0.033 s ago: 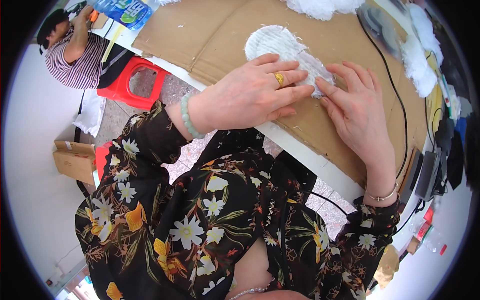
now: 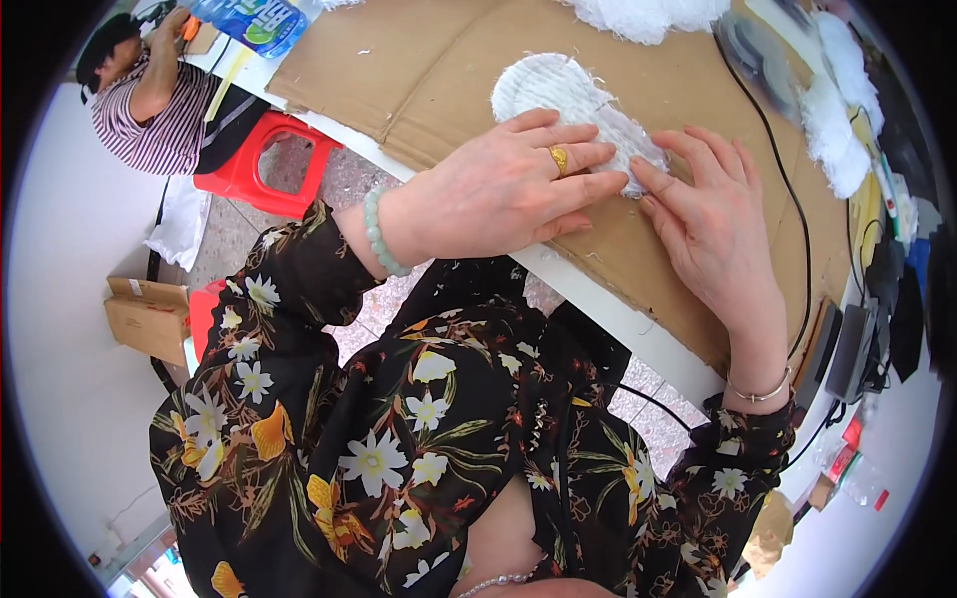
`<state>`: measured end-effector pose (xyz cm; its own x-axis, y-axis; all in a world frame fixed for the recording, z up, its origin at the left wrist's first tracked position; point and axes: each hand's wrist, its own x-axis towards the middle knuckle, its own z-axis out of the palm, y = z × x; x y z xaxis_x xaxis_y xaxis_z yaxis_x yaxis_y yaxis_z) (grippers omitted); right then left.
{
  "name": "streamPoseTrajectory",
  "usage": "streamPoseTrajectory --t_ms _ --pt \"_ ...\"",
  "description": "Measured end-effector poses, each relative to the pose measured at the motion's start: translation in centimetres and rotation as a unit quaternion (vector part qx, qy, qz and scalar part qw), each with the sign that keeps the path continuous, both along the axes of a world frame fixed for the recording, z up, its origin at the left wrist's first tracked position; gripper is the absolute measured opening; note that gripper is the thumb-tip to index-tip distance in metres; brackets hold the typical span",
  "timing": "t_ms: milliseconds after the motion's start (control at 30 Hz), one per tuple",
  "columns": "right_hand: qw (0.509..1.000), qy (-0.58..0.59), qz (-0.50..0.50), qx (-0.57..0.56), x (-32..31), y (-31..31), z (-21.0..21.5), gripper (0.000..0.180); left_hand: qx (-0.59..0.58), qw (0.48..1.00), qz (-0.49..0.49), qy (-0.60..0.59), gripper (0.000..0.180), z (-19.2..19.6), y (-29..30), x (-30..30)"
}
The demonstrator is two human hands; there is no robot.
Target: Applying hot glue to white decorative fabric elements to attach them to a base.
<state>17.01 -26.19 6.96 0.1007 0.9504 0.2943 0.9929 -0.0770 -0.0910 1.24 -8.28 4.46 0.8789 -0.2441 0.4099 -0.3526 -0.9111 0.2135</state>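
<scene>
A white, ribbed fabric piece (image 2: 554, 88), shaped like an insole with frayed edges, lies on the brown cardboard (image 2: 439, 75). My left hand (image 2: 503, 189) reaches over its near side, fingers stretched out and partly covering it. At the narrow end, my right hand (image 2: 713, 224) touches the fabric with its index fingertip. The thumb stays apart from that fingertip, close to the edge, and the other fingers are spread. Part of the near edge is hidden under my left fingers.
White fluffy stuffing (image 2: 648, 15) lies at the far edge, with more stuffing (image 2: 835, 135) at the right. A black cable (image 2: 783, 169) crosses the cardboard. Far left are a blue-labelled bottle (image 2: 261, 25), a red stool (image 2: 269, 164) and a seated person (image 2: 150, 115).
</scene>
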Motion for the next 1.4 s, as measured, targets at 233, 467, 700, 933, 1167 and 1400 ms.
streamPoseTrajectory --t_ms 233,467,700,933,1167,1400 --pt "1.0 -0.007 -0.003 -0.006 0.2 0.1 0.1 0.027 -0.006 1.0 0.011 -0.003 0.051 0.1 -0.2 0.2" --pt "0.997 -0.031 -0.028 0.068 2.3 -0.2 2.1 0.026 0.009 1.0 0.027 -0.009 0.048 -0.2 0.2 0.4" --pt "0.998 -0.018 0.003 0.066 3.2 -0.8 2.1 0.028 0.017 0.999 0.029 -0.003 0.048 -0.3 0.3 0.6" --pt "0.998 -0.058 0.007 0.036 2.1 -0.1 0.8 0.033 0.016 0.999 0.028 0.0 0.047 -0.3 0.2 0.6" --pt "0.996 -0.09 -0.025 0.005 1.9 0.0 -0.1 0.032 0.02 0.999 0.033 -0.004 0.048 -0.3 0.4 0.5" --pt "0.998 -0.039 0.037 0.02 0.9 -0.1 1.9 0.032 -0.026 0.999 0.036 0.005 0.046 -0.1 0.4 0.6"
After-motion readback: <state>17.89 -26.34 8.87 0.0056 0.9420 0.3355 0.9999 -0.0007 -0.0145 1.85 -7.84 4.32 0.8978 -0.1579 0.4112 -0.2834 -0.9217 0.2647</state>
